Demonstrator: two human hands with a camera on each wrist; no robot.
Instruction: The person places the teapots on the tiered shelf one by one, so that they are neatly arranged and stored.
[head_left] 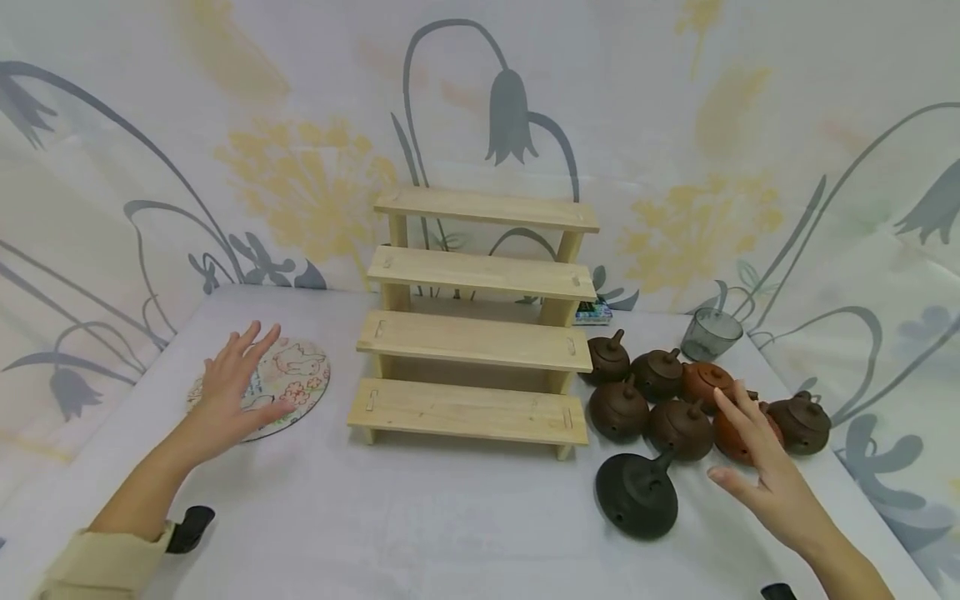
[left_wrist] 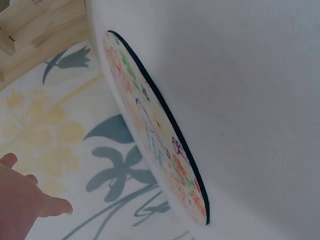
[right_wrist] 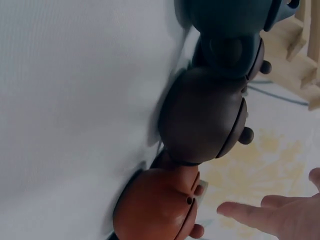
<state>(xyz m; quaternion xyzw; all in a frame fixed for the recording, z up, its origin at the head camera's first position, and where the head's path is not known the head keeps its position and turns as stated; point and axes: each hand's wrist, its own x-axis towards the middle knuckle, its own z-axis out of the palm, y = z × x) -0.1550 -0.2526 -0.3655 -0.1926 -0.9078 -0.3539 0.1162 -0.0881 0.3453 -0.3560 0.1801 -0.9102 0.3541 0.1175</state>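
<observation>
My left hand (head_left: 228,392) hovers with spread fingers over a round mat (head_left: 303,375) printed with colourful drawings; it holds nothing. In the left wrist view the dark-edged mat (left_wrist: 160,135) lies on the white cloth, apart from the hand (left_wrist: 25,200). My right hand (head_left: 772,475), fingers extended and nothing in it, is above the right side of a cluster of small clay teapots. An orange-brown teapot (head_left: 731,437) is partly hidden behind its fingers. Nearby sit a dark brown teapot (head_left: 678,429) and a flat black teapot (head_left: 636,496). The right wrist view shows an orange-brown teapot (right_wrist: 155,205) below the fingers.
A four-tier wooden step shelf (head_left: 472,337) stands in the middle of the white table. Behind the teapots is a clear glass (head_left: 711,335). A small colourful box (head_left: 593,312) shows behind the shelf's right side. Flower-printed cloth (head_left: 480,100) hangs at the back.
</observation>
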